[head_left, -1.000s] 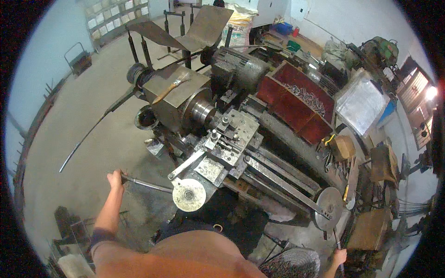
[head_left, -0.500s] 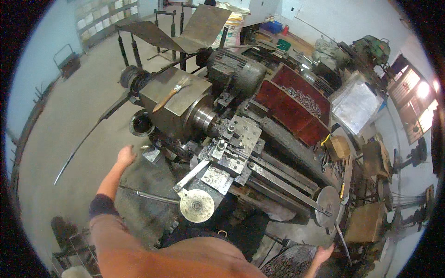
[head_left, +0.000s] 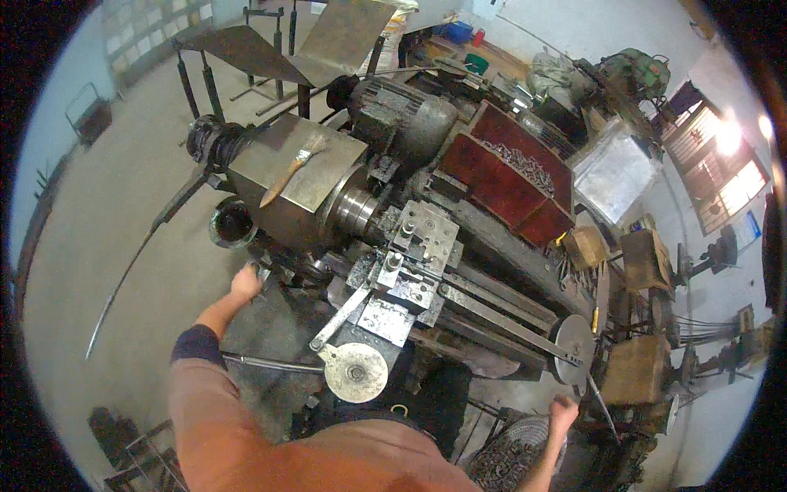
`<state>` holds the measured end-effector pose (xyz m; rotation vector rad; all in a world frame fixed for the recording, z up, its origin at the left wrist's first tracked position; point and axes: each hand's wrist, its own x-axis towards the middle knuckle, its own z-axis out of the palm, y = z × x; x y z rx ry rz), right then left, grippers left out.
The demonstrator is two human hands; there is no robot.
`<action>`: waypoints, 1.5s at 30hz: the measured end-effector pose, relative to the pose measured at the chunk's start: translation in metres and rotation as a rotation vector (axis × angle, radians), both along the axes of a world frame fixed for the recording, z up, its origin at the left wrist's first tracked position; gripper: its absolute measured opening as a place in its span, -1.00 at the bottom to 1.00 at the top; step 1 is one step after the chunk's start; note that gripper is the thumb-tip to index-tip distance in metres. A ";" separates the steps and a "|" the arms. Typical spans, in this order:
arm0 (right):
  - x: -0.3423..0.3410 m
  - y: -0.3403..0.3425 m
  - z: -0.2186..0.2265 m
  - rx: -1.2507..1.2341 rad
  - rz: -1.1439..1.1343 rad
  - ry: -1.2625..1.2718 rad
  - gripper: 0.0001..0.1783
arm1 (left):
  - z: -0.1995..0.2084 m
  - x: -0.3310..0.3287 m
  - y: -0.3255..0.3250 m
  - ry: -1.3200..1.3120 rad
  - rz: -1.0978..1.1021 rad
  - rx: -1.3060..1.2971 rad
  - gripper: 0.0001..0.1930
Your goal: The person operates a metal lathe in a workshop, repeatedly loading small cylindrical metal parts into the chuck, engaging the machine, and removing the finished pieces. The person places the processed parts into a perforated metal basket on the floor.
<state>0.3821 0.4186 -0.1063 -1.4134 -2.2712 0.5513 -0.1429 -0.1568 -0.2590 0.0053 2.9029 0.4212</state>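
Note:
My left hand [head_left: 246, 283] is at a small shiny metal piece [head_left: 264, 273] below the headstock of a lathe [head_left: 299, 184]. Its fingers are curled, and their tips are hard to see. Low on the right, my right hand [head_left: 563, 414] is closed just under a round metal handwheel [head_left: 574, 348]; what it grips, if anything, is hidden. Between my arms stands the tool slide [head_left: 410, 283], with clamping bolts and a flat lever [head_left: 340, 318]. A pale round dial [head_left: 356, 372] sits in front of it, with a rod [head_left: 275, 362] reaching left.
A wooden-handled brush [head_left: 287, 176] lies on the headstock. Behind the bed, a red box [head_left: 504, 184] holds many small metal parts. A basket [head_left: 525, 430] of metal pieces stands by my right arm. A long curved bar [head_left: 123, 283] juts out left. A motor [head_left: 406, 111] sits behind.
My left hand has moved right to the small metal piece. My right hand has come up and left toward the handwheel. The whole view has shifted slightly.

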 end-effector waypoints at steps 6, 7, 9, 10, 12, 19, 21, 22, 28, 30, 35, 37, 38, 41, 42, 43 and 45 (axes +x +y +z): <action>-0.132 0.002 0.084 0.159 0.408 0.094 -0.65 | 0.000 -0.011 -0.037 -0.012 -0.258 -0.224 -0.73; -0.161 0.001 0.093 0.242 0.549 0.128 -0.64 | 0.010 -0.009 -0.038 -0.028 -0.273 -0.211 -0.74; -0.236 -0.062 0.140 0.041 0.641 0.133 -0.60 | 0.044 0.000 -0.048 -0.009 -0.258 -0.168 -0.74; -0.263 -0.071 0.145 0.154 0.865 0.186 -0.56 | 0.070 -0.001 -0.050 0.028 -0.246 -0.128 -0.74; -0.320 -0.120 0.161 -0.013 1.016 0.224 -0.57 | 0.139 0.004 -0.056 0.153 -0.195 -0.052 -0.73; -0.468 -0.229 0.132 0.091 1.275 -0.376 -0.63 | 0.242 0.037 -0.230 0.490 0.220 -0.339 -0.67; -0.473 -0.252 0.120 0.100 1.209 -0.351 -0.63 | 0.166 0.074 -0.297 0.490 0.436 -0.291 -0.61; -0.467 -0.248 0.123 0.173 1.186 -0.328 -0.62 | 0.167 0.082 -0.258 0.438 0.486 -0.278 -0.59; -0.469 -0.237 0.122 0.221 1.153 -0.373 -0.66 | 0.203 0.170 -0.092 0.441 0.447 -0.222 -0.55; -0.463 -0.236 0.124 0.253 1.132 -0.337 -0.69 | 0.202 0.167 -0.108 0.409 0.439 -0.138 -0.53; -0.410 -0.220 0.155 0.386 1.413 0.249 -0.73 | 0.232 0.163 -0.088 0.423 0.137 -0.271 -0.67; -0.373 -0.216 0.157 0.359 1.582 0.524 -0.71 | 0.258 0.154 -0.035 0.615 -0.059 0.024 -0.75; -0.355 -0.221 0.159 0.360 1.637 0.476 -0.71 | 0.265 0.149 -0.008 0.698 -0.168 0.337 -0.74; -0.312 -0.237 0.163 0.389 1.710 0.392 -0.75 | 0.282 0.151 0.099 0.230 -0.394 0.816 -0.72; -0.306 -0.237 0.157 0.410 1.689 0.429 -0.76 | 0.276 0.152 0.126 0.166 -0.511 0.811 -0.73; -0.300 -0.237 0.152 0.425 1.670 0.465 -0.77 | 0.272 0.156 0.149 0.098 -0.623 0.801 -0.73; -0.287 -0.231 0.154 0.425 1.619 0.442 -0.78 | 0.265 0.171 0.174 -0.093 -0.625 1.101 -0.74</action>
